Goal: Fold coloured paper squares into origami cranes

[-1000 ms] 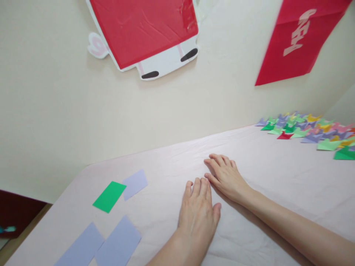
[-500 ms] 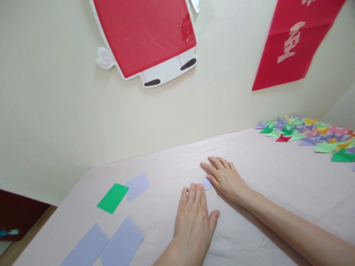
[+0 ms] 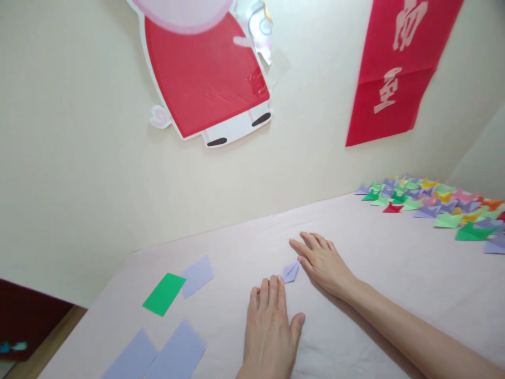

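Observation:
A small folded lavender paper [image 3: 291,272], kite-shaped with a crease down its middle, lies on the pale sheet between my hands. My left hand [image 3: 271,316] rests flat, palm down, its fingertips at the paper's left corner and its thumb apart. My right hand [image 3: 321,260] lies with fingers stretched out. Its thumb touches the paper's upper right tip. Neither hand grips the paper; both are open.
A green paper [image 3: 164,294] and a lavender paper [image 3: 198,276] lie at left, with more lavender sheets [image 3: 177,350] nearer me. Several folded paper figures [image 3: 445,205] stand in rows at far right. The wall [image 3: 236,195] bounds the sheet [image 3: 355,237] at the back.
My view has tilted up a little. My hands have drawn slightly apart, and more of the folded lavender paper shows between them, with its creases now visible.

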A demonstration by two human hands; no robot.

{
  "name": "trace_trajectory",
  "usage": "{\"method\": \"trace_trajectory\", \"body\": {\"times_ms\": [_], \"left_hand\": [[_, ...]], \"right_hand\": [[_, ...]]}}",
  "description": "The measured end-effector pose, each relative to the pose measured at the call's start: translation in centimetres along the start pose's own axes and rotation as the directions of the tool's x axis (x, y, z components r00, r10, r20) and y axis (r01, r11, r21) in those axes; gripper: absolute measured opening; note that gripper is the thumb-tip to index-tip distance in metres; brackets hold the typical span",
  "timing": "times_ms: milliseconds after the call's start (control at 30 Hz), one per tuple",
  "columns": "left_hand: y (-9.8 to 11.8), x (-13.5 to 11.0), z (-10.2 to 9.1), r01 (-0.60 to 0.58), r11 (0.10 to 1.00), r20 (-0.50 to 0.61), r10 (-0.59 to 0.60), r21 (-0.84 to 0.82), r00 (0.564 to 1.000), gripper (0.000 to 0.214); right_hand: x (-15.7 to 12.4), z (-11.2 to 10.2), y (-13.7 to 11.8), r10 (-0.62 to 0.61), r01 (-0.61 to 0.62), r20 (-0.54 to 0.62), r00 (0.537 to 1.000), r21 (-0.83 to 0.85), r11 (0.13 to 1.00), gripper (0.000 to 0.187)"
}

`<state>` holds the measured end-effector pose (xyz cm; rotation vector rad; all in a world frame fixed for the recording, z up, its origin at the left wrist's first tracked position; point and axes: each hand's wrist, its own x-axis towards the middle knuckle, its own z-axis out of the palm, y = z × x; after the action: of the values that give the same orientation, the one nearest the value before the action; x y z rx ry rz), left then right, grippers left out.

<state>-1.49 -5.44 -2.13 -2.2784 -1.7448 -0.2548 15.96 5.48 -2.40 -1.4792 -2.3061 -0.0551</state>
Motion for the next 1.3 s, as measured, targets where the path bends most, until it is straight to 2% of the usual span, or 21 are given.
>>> {"method": "trace_trajectory", "body": {"times_ms": [133, 233, 300, 400, 467, 733, 933, 1067, 1167, 1300], "left_hand": [[0.1, -0.3, 0.1, 0.035, 0.999, 0.006, -0.035, -0.008, 0.999, 0.052], [0.3, -0.3, -0.1, 0.043, 0.999, 0.011, -0.043, -0.003, 0.999, 0.052], [0.3, -0.2, -0.2, 0.047, 0.999, 0.011, -0.046, -0.004, 0.999, 0.052], [0.2, -0.1, -0.3, 0.044, 0.999, 0.029, -0.044, -0.014, 0.999, 0.053], [0.1, -0.2, -0.3, 0.051, 0.998, 0.052, -0.049, -0.028, 0.997, 0.055], [-0.6, -1.3, -0.1, 0.054, 0.997, 0.061, -0.05, -0.063, 0.997, 0.061], [-0.2, -0.7, -1.4, 0.093, 0.993, 0.122, -0.083, -0.071, 0.989, 0.062], [-0.5, 0.5, -2.4, 0.091, 0.991, 0.164, -0.074, -0.098, 0.984, 0.061], [-0.7, 2.3, -2.6, 0.122, 0.984, 0.151, -0.102, -0.128, 0.983, 0.058], [-1.0, 4.7, -2.2, 0.13, 0.95, 0.131, -0.096, -0.284, 0.987, 0.057]], "right_hand": [[0.1, -0.5, 0.6, 0.018, -0.01, -0.054, 0.998, 0.149, 0.989, 0.038], [0.2, -1.0, -0.3, 0.038, -0.011, -0.108, 0.993, 0.242, 0.97, 0.036], [0.4, -1.1, -1.7, 0.003, 0.02, -0.102, 0.995, 0.219, 0.975, 0.035], [0.5, -0.7, -3.9, -0.033, 0.04, -0.049, 0.998, 0.156, 0.987, 0.044], [0.5, -0.3, -4.5, -0.048, 0.051, -0.027, 0.998, 0.097, 0.994, 0.046], [0.1, 0.2, -1.9, -0.055, 0.054, 0.016, 0.998, 0.003, 0.999, 0.042], [-0.1, 0.1, -0.9, -0.063, 0.063, 0.023, 0.998, 0.017, 0.998, 0.043], [-0.1, 0.2, -0.3, -0.066, 0.065, 0.004, 0.998, 0.076, 0.995, 0.041], [-0.2, 0.2, -0.2, -0.063, 0.067, -0.032, 0.998, 0.143, 0.988, 0.04], [-0.2, -0.5, -0.3, -0.087, 0.123, -0.114, 0.99, 0.359, 0.925, 0.039]]}}
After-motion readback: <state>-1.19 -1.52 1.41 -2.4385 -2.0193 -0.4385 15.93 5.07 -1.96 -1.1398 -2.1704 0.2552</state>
